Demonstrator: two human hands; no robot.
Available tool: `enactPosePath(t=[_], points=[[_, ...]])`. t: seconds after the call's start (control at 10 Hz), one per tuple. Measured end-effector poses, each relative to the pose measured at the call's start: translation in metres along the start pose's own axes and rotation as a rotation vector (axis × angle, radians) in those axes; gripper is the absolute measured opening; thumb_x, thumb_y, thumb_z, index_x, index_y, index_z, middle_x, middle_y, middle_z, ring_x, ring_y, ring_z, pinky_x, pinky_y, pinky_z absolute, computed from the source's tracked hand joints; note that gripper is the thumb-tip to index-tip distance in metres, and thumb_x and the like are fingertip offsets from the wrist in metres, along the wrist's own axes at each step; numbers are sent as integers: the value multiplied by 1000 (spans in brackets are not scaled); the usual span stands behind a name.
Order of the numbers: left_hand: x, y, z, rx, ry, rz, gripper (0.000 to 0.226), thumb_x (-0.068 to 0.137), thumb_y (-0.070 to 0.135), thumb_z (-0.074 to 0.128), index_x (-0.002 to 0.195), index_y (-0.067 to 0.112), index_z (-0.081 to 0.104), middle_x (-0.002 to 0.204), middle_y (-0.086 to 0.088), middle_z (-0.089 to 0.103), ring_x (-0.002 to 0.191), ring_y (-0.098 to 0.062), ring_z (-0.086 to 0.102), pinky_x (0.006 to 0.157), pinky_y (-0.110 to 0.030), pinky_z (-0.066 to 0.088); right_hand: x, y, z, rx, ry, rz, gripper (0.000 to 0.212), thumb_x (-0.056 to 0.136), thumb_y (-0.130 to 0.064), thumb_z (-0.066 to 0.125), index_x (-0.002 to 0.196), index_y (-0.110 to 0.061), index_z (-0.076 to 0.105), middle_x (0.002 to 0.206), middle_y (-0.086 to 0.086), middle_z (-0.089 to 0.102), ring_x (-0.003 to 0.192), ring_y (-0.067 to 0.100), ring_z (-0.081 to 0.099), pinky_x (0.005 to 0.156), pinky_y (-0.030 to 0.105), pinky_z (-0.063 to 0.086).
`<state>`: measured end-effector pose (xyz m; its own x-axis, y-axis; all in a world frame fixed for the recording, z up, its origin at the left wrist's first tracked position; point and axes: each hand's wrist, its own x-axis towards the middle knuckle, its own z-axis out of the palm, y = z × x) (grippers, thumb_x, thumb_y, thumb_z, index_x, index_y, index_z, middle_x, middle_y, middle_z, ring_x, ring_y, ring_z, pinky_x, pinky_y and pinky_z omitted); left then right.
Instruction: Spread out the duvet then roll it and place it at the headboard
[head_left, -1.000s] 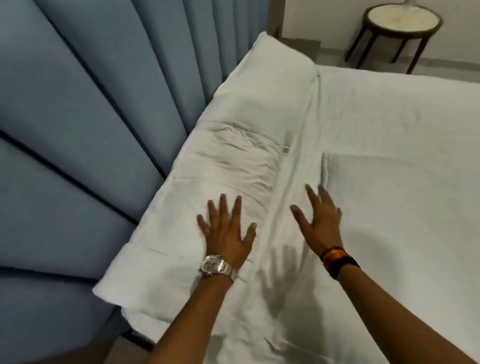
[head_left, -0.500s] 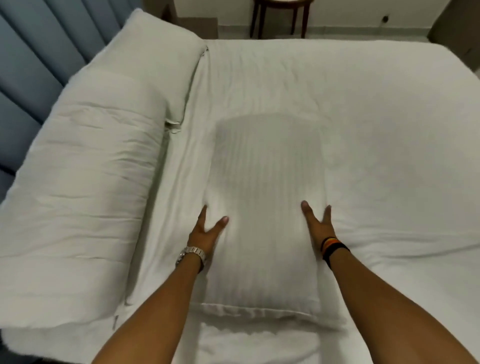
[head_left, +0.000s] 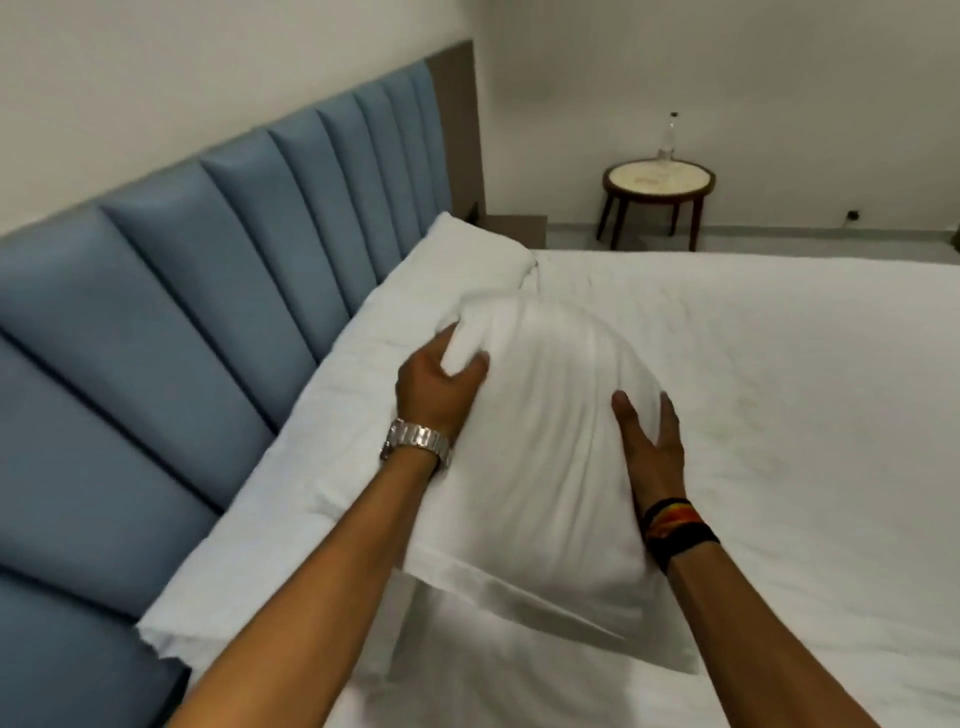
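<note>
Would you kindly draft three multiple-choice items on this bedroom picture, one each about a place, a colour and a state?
1. Where does the rolled white duvet lie?
A. along the blue padded headboard
B. on the floor
C. on the round wooden side table

2. What colour is the headboard?
A. red
B. blue
C. green

3. What is the state of the white striped pillow?
A. lying flat and untouched
B. leaning on the wall
C. lifted between both hands

Answers:
1 A, the roll runs along the headboard's base.
2 B, its padded panels are blue.
3 C, the left hand and right hand grip its sides and its near edge hangs above the sheet.
</note>
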<state>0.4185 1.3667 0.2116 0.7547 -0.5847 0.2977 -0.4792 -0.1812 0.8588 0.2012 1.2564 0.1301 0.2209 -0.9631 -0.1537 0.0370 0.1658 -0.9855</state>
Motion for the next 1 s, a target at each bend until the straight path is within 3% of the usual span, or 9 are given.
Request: enactPosePath(t=[0.1, 0.2, 0.3, 0.4, 0.5, 0.6, 0.8, 0.9, 1.0], points=[[35, -15, -98, 124, 60, -15, 57, 82, 54, 75, 135, 34, 67, 134, 7, 70, 124, -12, 63, 100, -19, 44, -27, -22, 82, -8, -89, -99, 99, 82, -68, 75, 163, -41, 26, 155, -22, 35, 138, 0, 35, 114, 22, 27], [57, -66, -182, 396, 20, -168, 65, 82, 74, 58, 140, 45, 58, 140, -3, 66, 126, -30, 62, 97, -32, 46, -60, -6, 154, -121, -231, -83, 94, 82, -67, 75, 161, -46, 27, 143, -24, 41, 131, 1, 42, 107, 18, 29], [57, -141, -235, 651, -138, -393, 93, 78, 91, 32, 155, 38, 41, 155, -14, 49, 138, -40, 48, 112, -46, 42, -85, 36, 212, -324, -413, 63, 94, 85, -72, 66, 163, -38, 26, 166, -7, 32, 151, 20, 36, 120, 35, 30], [53, -205, -239, 782, -168, -387, 91, 88, 85, 30, 163, 35, 23, 170, -13, 22, 154, -38, 21, 124, -51, 22, -82, 50, 271, -608, -306, 12, 92, 86, -83, 52, 163, -38, 27, 175, 6, 7, 160, 26, 14, 127, 56, 15], [64, -245, -216, 722, -170, -132, 75, 97, 76, 27, 163, 44, 11, 174, -1, 4, 160, -29, 2, 127, -51, 7, -53, 49, 340, -884, -289, -298, 89, 88, -88, 36, 164, -49, 10, 174, 1, -18, 160, 25, -17, 122, 65, -13], [69, -288, -193, 670, -183, -109, 72, 96, 76, 21, 161, 50, 5, 174, 6, -1, 160, -25, 0, 128, -50, 7, -19, 72, 386, -1109, -299, -395, 91, 83, -97, 22, 160, -56, -4, 171, 1, -28, 155, 32, -31, 113, 74, -21], [52, -359, -176, 604, -211, -154, 71, 95, 78, 15, 160, 54, 2, 174, 10, -2, 160, -24, 8, 127, -49, 17, -5, 128, 404, -1298, -357, -357, 96, 75, -103, 14, 158, -59, -10, 168, 0, -37, 151, 35, -39, 109, 81, -13], [52, -339, -183, 598, -239, -195, 73, 94, 76, 17, 161, 51, 3, 174, 8, -3, 160, -26, 5, 127, -50, 12, -7, 107, 400, -1259, -428, -302, 95, 77, -101, 23, 158, -60, -7, 169, -2, -34, 152, 33, -36, 112, 79, -14], [64, -304, -197, 633, -236, -175, 76, 93, 75, 17, 162, 47, 6, 174, 2, 2, 160, -28, 5, 127, -50, 8, -12, 65, 383, -1068, -514, -263, 88, 88, -87, 41, 163, -52, 10, 175, -3, -15, 159, 27, -21, 119, 72, -10]])
